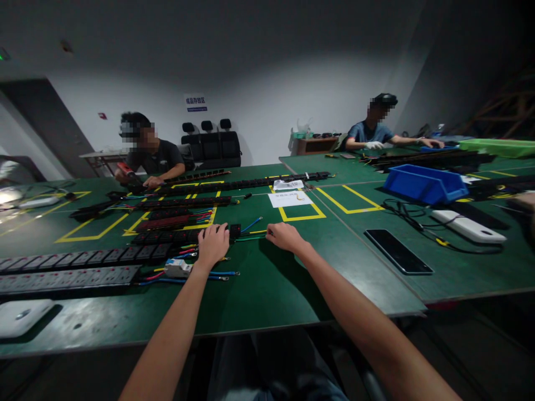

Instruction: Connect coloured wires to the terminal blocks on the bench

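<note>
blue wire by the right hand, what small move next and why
I'd probably bring the blue wire in beside the yellow wire and green wire: it angles away with its end free, while the right hand's fingers seem to pinch the other two, and the left hand is already on the strip.

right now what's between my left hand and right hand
Head view: past the left hand, the end of a black strip, with a blue wire angling off and a yellow wire and green wire running to the right hand.
</note>
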`<action>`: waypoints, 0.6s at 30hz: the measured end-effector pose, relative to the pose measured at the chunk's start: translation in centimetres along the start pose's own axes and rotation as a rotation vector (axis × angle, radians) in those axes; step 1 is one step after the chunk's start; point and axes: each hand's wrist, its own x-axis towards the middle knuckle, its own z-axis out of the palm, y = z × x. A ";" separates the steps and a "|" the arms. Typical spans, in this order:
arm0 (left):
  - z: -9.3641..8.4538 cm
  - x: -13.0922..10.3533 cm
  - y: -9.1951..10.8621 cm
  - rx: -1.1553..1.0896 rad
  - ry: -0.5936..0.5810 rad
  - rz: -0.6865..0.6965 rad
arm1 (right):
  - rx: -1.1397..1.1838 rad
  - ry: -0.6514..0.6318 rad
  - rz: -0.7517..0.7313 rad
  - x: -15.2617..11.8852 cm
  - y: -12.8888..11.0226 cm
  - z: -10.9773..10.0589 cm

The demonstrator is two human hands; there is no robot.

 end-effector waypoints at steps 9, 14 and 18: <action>0.1 0.0 -0.1 0.003 0.013 0.010 | 0.017 0.009 -0.016 0.1 0.1 0.2; 0.2 0.0 -0.1 0.005 0.013 0.004 | -0.003 0.013 -0.012 0.2 0.2 0.4; 0.3 0.0 -0.1 0.012 0.015 0.003 | -0.006 0.008 -0.012 0.2 0.1 0.5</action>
